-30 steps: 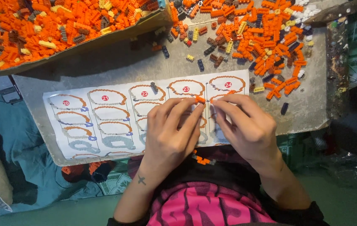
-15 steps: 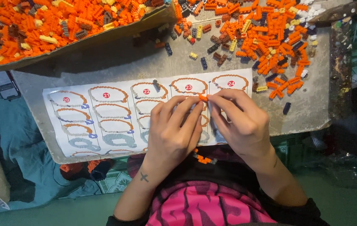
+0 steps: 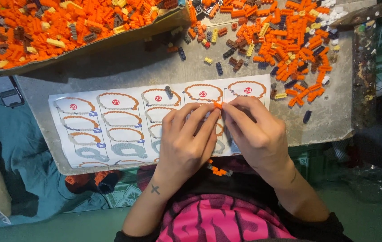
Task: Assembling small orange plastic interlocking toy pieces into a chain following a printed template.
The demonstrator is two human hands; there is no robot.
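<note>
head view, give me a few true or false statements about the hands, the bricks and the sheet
1. Both hands pinch one small orange piece between their fingertips. True.
2. The left hand rests flat on the cardboard tray. False: it is raised over the instruction sheet, meeting the right hand.
3. The instruction sheet lies on the grey board. True.
4. The loose bricks at upper right are mostly blue. False: they are mostly orange.
5. A single dark piece lies on the sheet. True.
</note>
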